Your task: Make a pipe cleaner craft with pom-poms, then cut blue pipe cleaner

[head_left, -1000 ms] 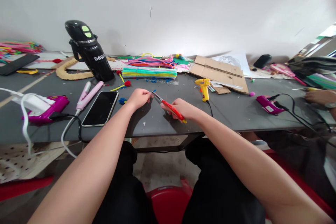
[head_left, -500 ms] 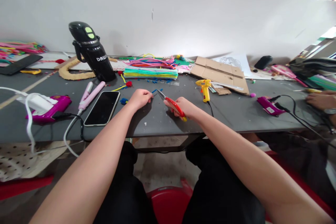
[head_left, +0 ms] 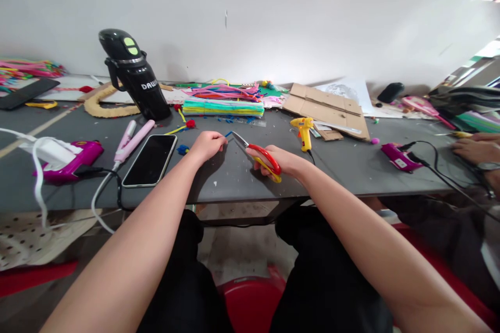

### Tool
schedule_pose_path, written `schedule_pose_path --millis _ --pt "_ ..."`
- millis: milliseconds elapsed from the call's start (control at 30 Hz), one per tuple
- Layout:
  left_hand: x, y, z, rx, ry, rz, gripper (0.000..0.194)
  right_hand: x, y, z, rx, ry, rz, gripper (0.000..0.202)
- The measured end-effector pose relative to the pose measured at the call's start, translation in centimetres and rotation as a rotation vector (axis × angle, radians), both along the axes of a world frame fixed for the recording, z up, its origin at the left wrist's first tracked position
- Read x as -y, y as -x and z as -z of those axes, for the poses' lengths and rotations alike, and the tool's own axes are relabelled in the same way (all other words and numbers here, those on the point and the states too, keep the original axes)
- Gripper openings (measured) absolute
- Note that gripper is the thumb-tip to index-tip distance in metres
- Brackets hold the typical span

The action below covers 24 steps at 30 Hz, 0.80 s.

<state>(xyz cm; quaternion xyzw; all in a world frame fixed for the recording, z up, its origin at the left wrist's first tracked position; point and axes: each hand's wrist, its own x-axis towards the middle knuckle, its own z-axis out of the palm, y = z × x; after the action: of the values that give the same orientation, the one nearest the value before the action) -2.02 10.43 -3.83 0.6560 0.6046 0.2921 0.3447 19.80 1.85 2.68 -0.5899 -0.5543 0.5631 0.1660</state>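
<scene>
My left hand (head_left: 209, 146) is closed in a pinch on a short blue pipe cleaner (head_left: 228, 134), whose end sticks out to the right of the fingers. In my right hand (head_left: 275, 160) is a pair of scissors (head_left: 266, 158) with red and yellow handles. The blade tips reach the blue end by my left fingers; whether they touch it I cannot tell. Left of my left wrist lies a blue fuzzy piece (head_left: 183, 150). Beyond it is a red pompom (head_left: 190, 124) on a yellow stem.
A phone (head_left: 150, 161), a pink hair-iron-like tool (head_left: 133, 140) and a black bottle (head_left: 136, 78) stand or lie left. Bundled pipe cleaners (head_left: 223, 109) are behind. A yellow glue gun (head_left: 303, 132), cardboard (head_left: 326, 109) and a purple power strip (head_left: 402, 157) lie right. Another person's hand (head_left: 476, 150) is far right.
The scissors have turned in my right hand, their handles now further apart and slightly right. A small blue bit seen by the blade tips no longer shows. My left hand stays nearly still.
</scene>
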Motion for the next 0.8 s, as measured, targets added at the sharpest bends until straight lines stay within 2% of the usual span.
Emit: schedule_pose_path --millis 333,800 --pt "-0.6 0.2 0.8 0.061 0.001 -0.013 0.031 -0.4 -0.1 0.5 0.033 -0.006 -0.044 0.056" --pt "-0.4 0.1 0.5 0.065 -0.002 0.022 0.033 -0.7 0.0 0.8 0.061 -0.01 -0.05 0.056"
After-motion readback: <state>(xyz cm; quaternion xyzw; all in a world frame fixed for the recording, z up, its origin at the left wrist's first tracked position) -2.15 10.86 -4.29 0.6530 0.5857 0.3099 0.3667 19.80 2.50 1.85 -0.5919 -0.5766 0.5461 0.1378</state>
